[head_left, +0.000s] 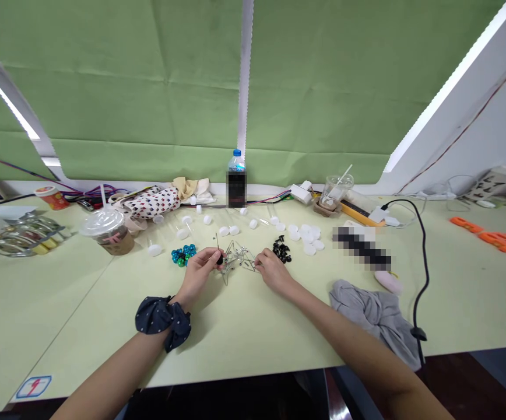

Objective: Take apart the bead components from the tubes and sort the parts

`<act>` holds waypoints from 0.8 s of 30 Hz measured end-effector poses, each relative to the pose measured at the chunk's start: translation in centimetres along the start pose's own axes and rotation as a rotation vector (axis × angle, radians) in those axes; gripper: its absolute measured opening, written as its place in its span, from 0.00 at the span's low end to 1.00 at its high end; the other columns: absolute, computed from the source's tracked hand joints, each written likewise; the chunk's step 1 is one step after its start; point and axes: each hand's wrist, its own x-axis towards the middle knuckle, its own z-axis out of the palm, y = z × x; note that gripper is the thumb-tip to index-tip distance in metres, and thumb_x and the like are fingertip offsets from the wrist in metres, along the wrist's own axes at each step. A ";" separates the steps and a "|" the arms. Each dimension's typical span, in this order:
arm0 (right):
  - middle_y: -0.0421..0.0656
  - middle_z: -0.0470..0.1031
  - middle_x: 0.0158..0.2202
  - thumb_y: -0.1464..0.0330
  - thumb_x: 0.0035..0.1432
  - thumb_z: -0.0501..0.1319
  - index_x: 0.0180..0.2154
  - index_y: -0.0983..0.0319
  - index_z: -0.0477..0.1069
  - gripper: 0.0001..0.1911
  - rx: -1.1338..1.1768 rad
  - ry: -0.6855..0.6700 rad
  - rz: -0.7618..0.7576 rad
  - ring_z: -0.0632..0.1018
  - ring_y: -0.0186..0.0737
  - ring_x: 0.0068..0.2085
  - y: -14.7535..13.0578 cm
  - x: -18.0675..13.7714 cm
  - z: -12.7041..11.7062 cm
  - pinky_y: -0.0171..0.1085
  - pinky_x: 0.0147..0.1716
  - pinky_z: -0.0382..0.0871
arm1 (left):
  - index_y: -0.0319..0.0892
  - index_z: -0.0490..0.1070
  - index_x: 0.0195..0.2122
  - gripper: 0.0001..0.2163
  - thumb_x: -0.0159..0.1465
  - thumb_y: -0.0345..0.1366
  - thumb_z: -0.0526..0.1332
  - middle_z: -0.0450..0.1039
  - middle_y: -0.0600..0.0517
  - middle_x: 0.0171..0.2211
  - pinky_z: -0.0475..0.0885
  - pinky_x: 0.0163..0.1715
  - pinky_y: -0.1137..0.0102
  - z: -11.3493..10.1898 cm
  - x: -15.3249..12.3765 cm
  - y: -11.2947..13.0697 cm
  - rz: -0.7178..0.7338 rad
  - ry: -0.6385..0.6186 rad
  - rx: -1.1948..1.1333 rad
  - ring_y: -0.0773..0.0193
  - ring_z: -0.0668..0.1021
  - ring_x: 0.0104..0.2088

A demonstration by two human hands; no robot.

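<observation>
My left hand point(201, 267) pinches a small black bead point(220, 260) that sits on a thin metal pin. My right hand point(271, 271) is closed at the right side of a loose heap of metal pins point(238, 256) on the pale green table point(244, 326), fingertips pinched on one of them. A dark dotted scrunchie point(164, 319) is round my left wrist. Left of the pins lies a cluster of blue and green beads point(183, 255). To the right of the pins lies a pile of black beads point(281, 250).
White caps point(308, 238) lie scattered behind the pins. An iced drink cup point(109, 230) stands at the left, a water bottle point(236, 182) at the back. A grey cloth point(378, 315) and a black cable point(423, 274) lie at the right, orange parts point(500, 238) farther right.
</observation>
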 end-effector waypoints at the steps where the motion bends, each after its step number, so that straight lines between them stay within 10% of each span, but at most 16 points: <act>1: 0.45 0.66 0.37 0.77 0.58 0.55 0.32 0.63 0.69 0.06 -0.011 -0.011 0.004 0.70 0.38 0.41 0.0 0.1 0.0 0.35 0.39 0.64 | 0.39 0.73 0.34 0.10 0.59 0.41 0.62 0.73 0.49 0.36 0.69 0.30 0.72 0.0 0.0 0.0 -0.003 -0.002 0.003 0.70 0.71 0.27; 24: 0.51 0.65 0.41 0.79 0.56 0.53 0.33 0.64 0.63 0.06 -0.060 -0.198 0.149 0.67 0.46 0.44 -0.9 0.8 -1.1 0.40 0.40 0.63 | 0.39 0.74 0.33 0.11 0.58 0.43 0.62 0.73 0.49 0.35 0.69 0.29 0.71 0.2 0.0 0.1 -0.009 -0.015 0.022 0.69 0.71 0.26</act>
